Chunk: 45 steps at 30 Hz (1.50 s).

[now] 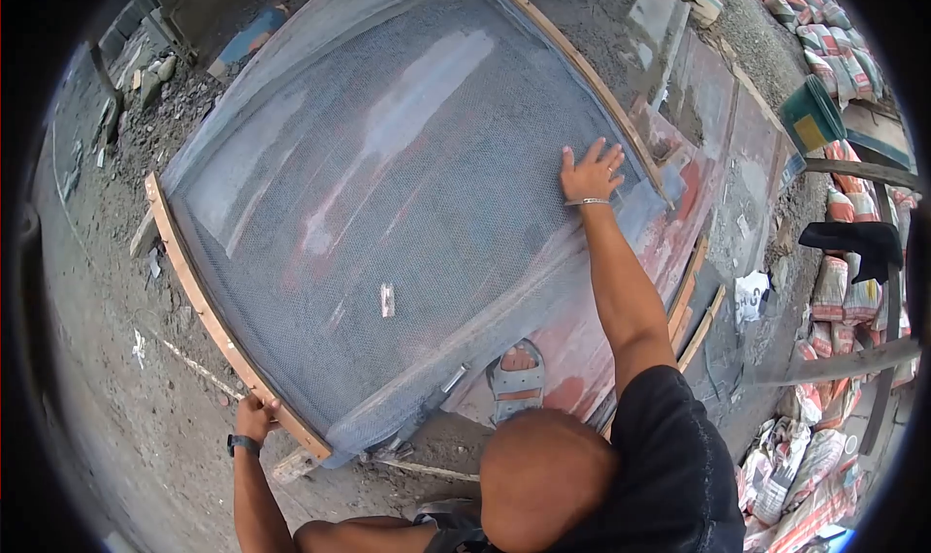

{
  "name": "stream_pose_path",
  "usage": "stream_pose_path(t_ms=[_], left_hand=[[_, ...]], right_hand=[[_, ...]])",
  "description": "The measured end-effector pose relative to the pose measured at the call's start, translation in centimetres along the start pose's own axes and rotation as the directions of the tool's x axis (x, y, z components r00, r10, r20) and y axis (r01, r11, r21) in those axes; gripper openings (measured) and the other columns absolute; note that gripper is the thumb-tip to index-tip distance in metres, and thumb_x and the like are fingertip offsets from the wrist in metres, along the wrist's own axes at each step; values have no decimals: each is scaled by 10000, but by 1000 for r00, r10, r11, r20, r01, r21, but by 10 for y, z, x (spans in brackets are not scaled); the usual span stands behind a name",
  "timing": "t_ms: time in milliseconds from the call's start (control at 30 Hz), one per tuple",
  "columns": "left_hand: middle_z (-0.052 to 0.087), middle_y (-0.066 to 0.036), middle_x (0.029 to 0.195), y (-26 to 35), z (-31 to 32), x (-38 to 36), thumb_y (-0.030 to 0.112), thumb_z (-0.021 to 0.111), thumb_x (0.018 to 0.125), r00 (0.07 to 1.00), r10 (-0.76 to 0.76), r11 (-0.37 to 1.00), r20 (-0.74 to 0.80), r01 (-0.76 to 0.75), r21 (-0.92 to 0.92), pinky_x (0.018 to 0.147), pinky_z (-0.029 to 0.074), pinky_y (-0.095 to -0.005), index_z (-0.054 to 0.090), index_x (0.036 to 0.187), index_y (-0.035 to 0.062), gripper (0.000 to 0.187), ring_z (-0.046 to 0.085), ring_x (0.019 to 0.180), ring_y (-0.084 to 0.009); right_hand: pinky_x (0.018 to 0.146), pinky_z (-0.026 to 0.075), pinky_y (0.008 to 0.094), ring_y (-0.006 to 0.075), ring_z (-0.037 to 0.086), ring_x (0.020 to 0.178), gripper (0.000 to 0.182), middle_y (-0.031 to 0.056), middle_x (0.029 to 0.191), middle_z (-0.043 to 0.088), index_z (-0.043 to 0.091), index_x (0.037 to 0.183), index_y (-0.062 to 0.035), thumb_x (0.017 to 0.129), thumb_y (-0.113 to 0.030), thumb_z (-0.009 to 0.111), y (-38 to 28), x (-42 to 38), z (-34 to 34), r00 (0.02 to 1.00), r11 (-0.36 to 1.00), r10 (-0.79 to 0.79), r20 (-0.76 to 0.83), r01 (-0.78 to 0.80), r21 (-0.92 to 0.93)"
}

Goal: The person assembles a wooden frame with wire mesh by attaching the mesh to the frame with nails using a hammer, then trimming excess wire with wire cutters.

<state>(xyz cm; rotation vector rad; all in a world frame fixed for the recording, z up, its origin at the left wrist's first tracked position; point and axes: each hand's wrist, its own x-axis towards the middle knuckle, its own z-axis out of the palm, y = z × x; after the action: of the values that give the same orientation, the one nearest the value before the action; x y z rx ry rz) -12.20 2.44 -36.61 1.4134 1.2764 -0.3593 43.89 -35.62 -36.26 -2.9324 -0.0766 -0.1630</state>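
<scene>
A wide sheet of fine mesh (417,194) lies over boards, with a wooden strip (208,311) along its left edge and another wooden strip (582,63) along its upper right edge. At the lower end of the left strip, my left hand (256,417) has its fingers wrapped round the wood. My right hand (592,173) lies flat on the mesh with fingers spread, beside the right strip. A small torn label (387,300) sits on the mesh. Below the mesh's lower edge lies a hammer-like tool (451,379), partly hidden.
My sandalled foot (517,374) stands on a reddish board, below the mesh. Loose wooden strips (689,282) lie to the right. Farther right are a green bucket (813,115), stacked sacks (844,286) and a metal frame (863,170). Rubble (160,117) is at the upper left.
</scene>
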Motion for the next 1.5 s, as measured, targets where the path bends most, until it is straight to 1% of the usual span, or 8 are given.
stream_pose_path(t_ms=[467, 667, 867, 967, 1100, 1233, 1300, 1500], left_hand=[[649, -167, 896, 11, 2, -4, 73, 635, 820, 998, -52, 997, -41, 54, 57, 633, 597, -351, 571, 990, -110, 258, 666, 761, -248], [651, -160, 899, 9, 1, -2, 73, 640, 822, 997, -67, 995, -48, 71, 74, 650, 596, -359, 570, 997, -107, 260, 666, 787, -250], [646, -157, 943, 16, 5, -7, 85, 660, 818, 995, -73, 986, -74, 84, 147, 648, 606, -370, 573, 1041, -92, 298, 669, 814, -255], [649, -155, 934, 4, 3, 0, 90, 662, 823, 999, 3, 997, -39, 0, 79, 631, 608, -377, 573, 1049, -95, 306, 672, 805, -258], [659, -134, 918, 8, 13, -7, 106, 629, 849, 993, 8, 998, -121, 0, 69, 586, 582, -324, 573, 1064, -73, 286, 673, 771, -223], [669, -181, 935, 21, 23, -23, 250, 737, 776, 960, 24, 982, -279, 29, 185, 615, 545, -342, 575, 1056, -65, 452, 673, 785, -246], [661, -217, 921, -4, 25, -7, 339, 750, 751, 907, 196, 946, -372, -75, 316, 701, 518, -370, 572, 1033, -59, 520, 662, 817, -303], [627, -219, 861, -13, 34, -24, 326, 709, 790, 696, 345, 932, -630, -175, 317, 795, 473, -398, 532, 958, -41, 441, 619, 830, -359]], right_hand=[[1113, 72, 564, 456, 56, 1401, 884, 328, 1489, 103, 183, 1424, 97, 893, -581, 380, -16, -38, 19, 958, 999, -37, 286, 31, 27], [1074, 268, 519, 462, 277, 1335, 700, 309, 1438, 282, 382, 1365, 46, 860, -409, 549, -43, -61, -24, 905, 957, -225, 361, 137, 254], [883, 473, 384, 357, 604, 1009, 433, 236, 1078, 619, 607, 1127, 25, 806, -264, 633, -83, -110, -70, 507, 800, -600, 619, 395, 453], [791, 498, 397, 338, 632, 875, 322, 191, 945, 649, 639, 1025, 8, 789, -210, 646, -64, -125, -70, 512, 684, -728, 456, 586, 434], [690, 475, 358, 290, 593, 746, 162, 158, 812, 600, 627, 868, 9, 774, -120, 652, -28, -128, -92, 823, 743, -560, 89, 452, 493], [762, 461, 325, 218, 573, 834, 376, 145, 950, 597, 573, 1082, 20, 792, -199, 670, 71, -120, -73, 1000, 926, -23, -12, 26, 376], [808, 454, 359, 236, 562, 909, 495, 158, 1017, 585, 534, 1170, 5, 799, -287, 684, 93, -124, -66, 846, 710, 399, 354, -530, 464], [864, 417, 437, 256, 523, 1010, 566, 111, 1152, 546, 493, 1238, -48, 839, -412, 662, 110, -139, -42, 688, 285, 307, 657, -725, 627]])
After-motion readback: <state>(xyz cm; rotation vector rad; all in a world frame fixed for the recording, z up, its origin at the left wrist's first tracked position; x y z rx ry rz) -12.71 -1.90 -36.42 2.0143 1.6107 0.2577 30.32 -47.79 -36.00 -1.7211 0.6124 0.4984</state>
